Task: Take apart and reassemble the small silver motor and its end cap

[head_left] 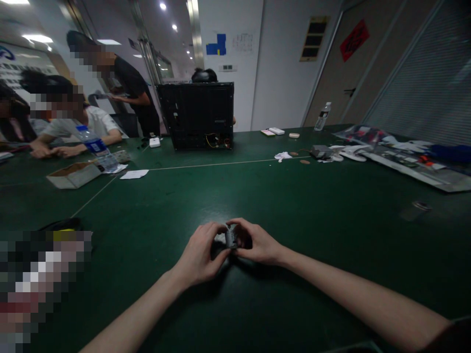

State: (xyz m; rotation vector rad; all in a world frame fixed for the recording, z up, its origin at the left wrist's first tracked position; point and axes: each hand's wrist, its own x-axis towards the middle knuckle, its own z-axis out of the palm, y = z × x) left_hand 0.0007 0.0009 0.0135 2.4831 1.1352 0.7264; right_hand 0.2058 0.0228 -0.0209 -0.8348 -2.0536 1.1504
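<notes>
Both of my hands meet over the dark green table (257, 196), just in front of me. Between them is a small grey part (231, 238), too small and dim to name. My left hand (200, 255) curls around its left side with fingers bent. My right hand (257, 242) pinches its right side, thumb and fingers closed on it. The hands rest low, at or just above the table top.
A black computer case (198, 115) stands at the table's far side. At left lie a cardboard box (73, 175), a water bottle (96, 147) and paper; people sit and stand there. At right are a bottle (323, 116), white cloths and flat panels (415, 164).
</notes>
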